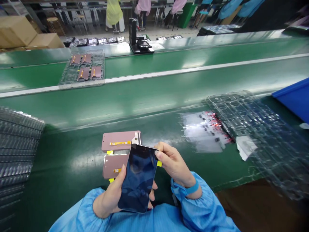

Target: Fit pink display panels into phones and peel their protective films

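Both my hands hold a dark glass phone display panel (137,178) upright and tilted, its face toward me. My left hand (109,196) cradles its lower left side, with the thumb on the glass. My right hand (172,164) pinches its upper right corner between thumb and fingers. Just behind the panel, two pink-backed display panels lie on the green bench mat (60,180). The upper one (119,141) has a yellow-tipped flex strip, and the lower one (115,166) is partly hidden by the held panel. Blue sleeves (193,209) cover my forearms, and a teal band (192,188) circles my right wrist.
A stack of clear plastic trays (16,151) stands at the left. Clear trays (251,129) and a blue bin (294,100) are at the right. A green conveyor (169,96) runs across, carrying a tray of pink-backed panels (83,67). Beyond it stands a black fixture (138,37).
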Tool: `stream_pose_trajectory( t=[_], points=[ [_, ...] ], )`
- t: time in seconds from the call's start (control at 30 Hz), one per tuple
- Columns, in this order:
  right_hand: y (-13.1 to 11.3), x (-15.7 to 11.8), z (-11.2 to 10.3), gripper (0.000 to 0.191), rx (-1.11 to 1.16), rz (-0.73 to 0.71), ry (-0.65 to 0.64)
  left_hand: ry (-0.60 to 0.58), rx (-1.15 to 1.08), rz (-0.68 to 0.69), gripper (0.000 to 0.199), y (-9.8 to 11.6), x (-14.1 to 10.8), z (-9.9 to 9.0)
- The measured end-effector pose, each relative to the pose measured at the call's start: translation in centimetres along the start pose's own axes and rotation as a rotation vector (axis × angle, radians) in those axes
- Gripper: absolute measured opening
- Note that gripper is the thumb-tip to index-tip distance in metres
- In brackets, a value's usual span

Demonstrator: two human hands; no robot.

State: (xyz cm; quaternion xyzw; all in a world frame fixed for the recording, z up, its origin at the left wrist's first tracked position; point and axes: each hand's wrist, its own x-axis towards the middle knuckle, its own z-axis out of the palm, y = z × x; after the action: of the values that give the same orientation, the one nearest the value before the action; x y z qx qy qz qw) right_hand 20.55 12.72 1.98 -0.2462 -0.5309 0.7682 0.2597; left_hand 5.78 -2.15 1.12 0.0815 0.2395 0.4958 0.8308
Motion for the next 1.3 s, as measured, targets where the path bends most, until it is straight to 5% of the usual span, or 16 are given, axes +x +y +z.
stream_pose_trajectory(
  t=[0.43, 0.63, 0.8, 0.93, 1.3],
  points=[
    [0.4, 0.5, 0.1, 0.056, -0.126, 0.024, 0.13, 0.169, 0.157, -0.114, 0.082, 0.8, -0.4, 0.7],
    [0.7, 0.5, 0.5, 0.061, -0.039, 0.076, 0.172, 0.087, -0.012, -0.208, 0.096, 0.6, 0.1, 0.5],
    [0.7, 0.6, 0.1, 0.059, -0.08, 0.011, 0.179, 0.025, -0.081, -0.157, 0.098, 0.5, 0.4, 0.1],
    [0.2, 0.4, 0.3, 0.036, -0.256, -0.056, 0.21, 0.067, -0.102, -0.039, 0.084, 0.5, 0.3, 0.2],
    [0.3, 0.1, 0.5, 0.024, -0.279, 0.03, 0.209, 0.03, -0.131, 0.008, 0.071, 0.6, 0.4, 1.1]
  ],
)
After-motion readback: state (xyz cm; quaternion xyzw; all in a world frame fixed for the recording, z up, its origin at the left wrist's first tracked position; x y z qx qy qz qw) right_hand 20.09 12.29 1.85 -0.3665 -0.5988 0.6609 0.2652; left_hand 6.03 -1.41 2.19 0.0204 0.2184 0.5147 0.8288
